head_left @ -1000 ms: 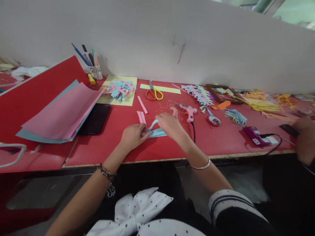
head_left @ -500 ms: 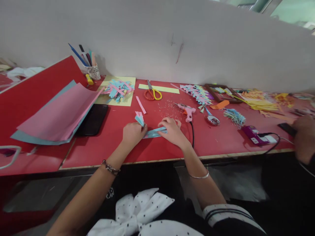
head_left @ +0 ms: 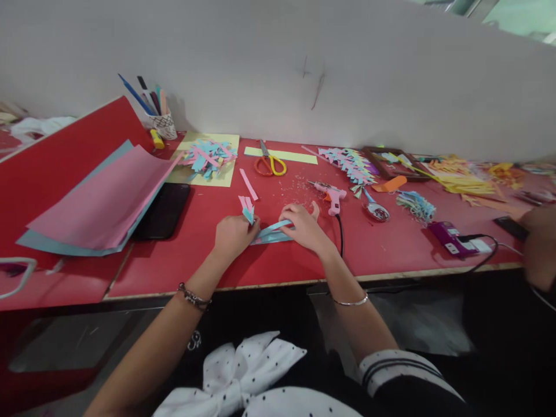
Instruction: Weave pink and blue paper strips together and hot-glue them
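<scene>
1. The person's left hand [head_left: 234, 234] is closed around a small bunch of paper; a pink-and-blue tuft [head_left: 246, 206] pokes up past the knuckles.
2. The right hand [head_left: 302, 223] has thumb and fingertips pinched together on one light-blue paper strip [head_left: 273, 227], lifting it slightly.
3. That strip runs between the two hands, close above more light-blue strips [head_left: 278, 237], near the front edge of the red tabletop [head_left: 295, 263]. How the strips join inside the left fist I can't tell from here.
4. A loose pink strip [head_left: 249, 184] lies just beyond the left hand, and past it a pair of scissors [head_left: 265, 152], with one red and one yellow handle, rests partly on a pale-yellow strip [head_left: 305, 157].
5. Right of the right hand sits a pink glue gun [head_left: 333, 196], its black cord trailing toward the front edge, then a spoon [head_left: 377, 212] holding something dark red.
6. Over to the left, a heap of pink and blue clippings [head_left: 211, 156] covers part of a pale-yellow sheet [head_left: 226, 178]; a black phone [head_left: 167, 208] lies nearer, partly under a large pink sheet [head_left: 104, 197].
</scene>
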### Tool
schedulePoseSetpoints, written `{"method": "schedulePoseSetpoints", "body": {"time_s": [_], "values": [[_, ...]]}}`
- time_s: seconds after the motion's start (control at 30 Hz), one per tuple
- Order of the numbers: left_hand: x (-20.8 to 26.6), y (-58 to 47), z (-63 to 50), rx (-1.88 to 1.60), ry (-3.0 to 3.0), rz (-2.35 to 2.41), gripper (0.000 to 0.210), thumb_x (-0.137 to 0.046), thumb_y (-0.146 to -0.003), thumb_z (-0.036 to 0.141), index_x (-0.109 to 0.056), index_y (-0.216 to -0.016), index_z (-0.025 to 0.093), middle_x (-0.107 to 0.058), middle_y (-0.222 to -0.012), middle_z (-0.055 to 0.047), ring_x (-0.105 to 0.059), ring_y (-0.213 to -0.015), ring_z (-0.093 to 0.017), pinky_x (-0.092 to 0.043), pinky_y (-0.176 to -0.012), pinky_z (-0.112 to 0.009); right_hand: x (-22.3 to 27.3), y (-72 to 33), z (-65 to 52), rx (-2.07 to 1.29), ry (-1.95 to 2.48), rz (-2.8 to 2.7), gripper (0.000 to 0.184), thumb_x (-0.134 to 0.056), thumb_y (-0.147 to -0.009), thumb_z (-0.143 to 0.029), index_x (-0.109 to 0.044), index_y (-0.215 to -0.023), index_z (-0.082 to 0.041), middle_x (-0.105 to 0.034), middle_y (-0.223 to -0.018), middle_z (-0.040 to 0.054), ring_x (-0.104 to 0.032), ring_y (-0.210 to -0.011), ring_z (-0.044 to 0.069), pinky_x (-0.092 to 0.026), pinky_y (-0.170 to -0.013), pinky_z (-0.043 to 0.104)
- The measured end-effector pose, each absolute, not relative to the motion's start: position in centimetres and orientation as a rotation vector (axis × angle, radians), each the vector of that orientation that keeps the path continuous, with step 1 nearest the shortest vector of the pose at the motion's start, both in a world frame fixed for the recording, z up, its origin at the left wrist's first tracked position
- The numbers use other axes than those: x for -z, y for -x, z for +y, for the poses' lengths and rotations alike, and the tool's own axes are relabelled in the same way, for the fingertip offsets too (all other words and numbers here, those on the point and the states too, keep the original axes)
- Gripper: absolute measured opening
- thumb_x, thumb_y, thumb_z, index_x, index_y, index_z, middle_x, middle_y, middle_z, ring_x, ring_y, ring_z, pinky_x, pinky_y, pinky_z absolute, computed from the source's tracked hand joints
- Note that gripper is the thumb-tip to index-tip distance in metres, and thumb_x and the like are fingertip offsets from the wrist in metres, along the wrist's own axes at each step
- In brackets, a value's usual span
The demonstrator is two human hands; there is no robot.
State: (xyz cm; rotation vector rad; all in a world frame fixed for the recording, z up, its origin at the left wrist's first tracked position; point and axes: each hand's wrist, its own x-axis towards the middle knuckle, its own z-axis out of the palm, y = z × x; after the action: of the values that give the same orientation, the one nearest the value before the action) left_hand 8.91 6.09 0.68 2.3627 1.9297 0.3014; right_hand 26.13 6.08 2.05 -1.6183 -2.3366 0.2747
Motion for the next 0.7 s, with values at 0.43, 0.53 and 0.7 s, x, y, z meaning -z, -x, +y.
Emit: {"method": "schedulePoseSetpoints", "body": {"time_s": [0.43, 0.53, 0.7], "values": [[-0.3, -8.8, 6.0, -0.454, -2.770, 1.641, 0.040, -0.029, -0.084, 0.035, -0.064, -0.083, 0.015, -0.066, -0.061, -0.009, -0.058, -0.056, -0.018, -0.037, -0.058, -0.028, -4.0, -22.4, 6.6, -0.362, 1.582, -2.317, 0.016, -0.041, -0.074, -0.012, -0.053, -0.081, -0.019, -0.064, -0.088, 0.0033, -0.056, -0.085, 0.018, -0.013, -0.095, 0.047], [-0.3, -8.7, 5.9, -0.475, -2.751, 1.640, 0.038, -0.033, -0.082, 0.040, -0.063, -0.078, 0.016, -0.065, -0.060, -0.007, -0.058, -0.056, -0.017, -0.037, -0.058, -0.028, -3.6, -22.5, 6.7, -0.463, 1.533, -2.281, 0.015, -0.041, -0.072, -0.014, -0.052, -0.080, -0.020, -0.063, -0.089, 0.0023, -0.056, -0.086, 0.018, -0.013, -0.094, 0.047], [-0.2, -8.9, 6.0, -0.524, -2.650, 1.674, 0.037, -0.039, -0.078, 0.044, -0.063, -0.081, 0.016, -0.066, -0.062, -0.007, -0.059, -0.058, -0.019, -0.039, -0.061, -0.029, -3.1, -23.0, 6.7, -0.544, 1.470, -2.237, 0.015, -0.039, -0.070, -0.013, -0.051, -0.079, -0.019, -0.062, -0.086, 0.0010, -0.055, -0.087, 0.016, -0.024, -0.090, 0.041]]}}
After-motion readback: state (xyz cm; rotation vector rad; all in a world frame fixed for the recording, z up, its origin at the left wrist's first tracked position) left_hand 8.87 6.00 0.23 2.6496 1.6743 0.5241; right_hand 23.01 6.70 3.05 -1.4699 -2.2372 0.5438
